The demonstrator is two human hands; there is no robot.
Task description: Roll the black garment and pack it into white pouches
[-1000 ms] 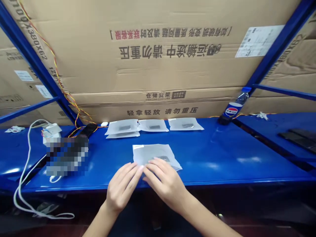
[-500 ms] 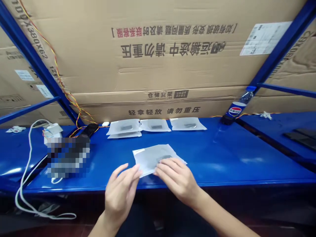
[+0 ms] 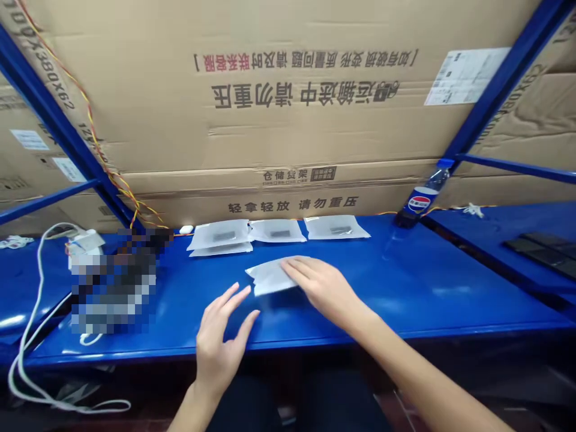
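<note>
Your right hand (image 3: pixel 324 287) lay flat, fingers (image 3: pixel 299 271) extended and pressing the white pouch (image 3: pixel 269 277) against the blue shelf (image 3: pixel 405 282), gripping nothing, while your left hand (image 3: pixel 220 339) hovered spread and empty just beside its near corner. With only a flat palm on it, that slick pouch could skate on the glossy metal or crease. Three more pouches (image 3: pixel 275 231) lined the back by the cardboard boxes (image 3: pixel 288 132), a cola bottle (image 3: pixel 423 198) stood right, and a white cable (image 3: pixel 31 336) trailed left.

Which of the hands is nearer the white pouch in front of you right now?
Right. The right hand lies on the white pouch, covering its right part; the left hand is open, just below-left of it, not touching.
</note>
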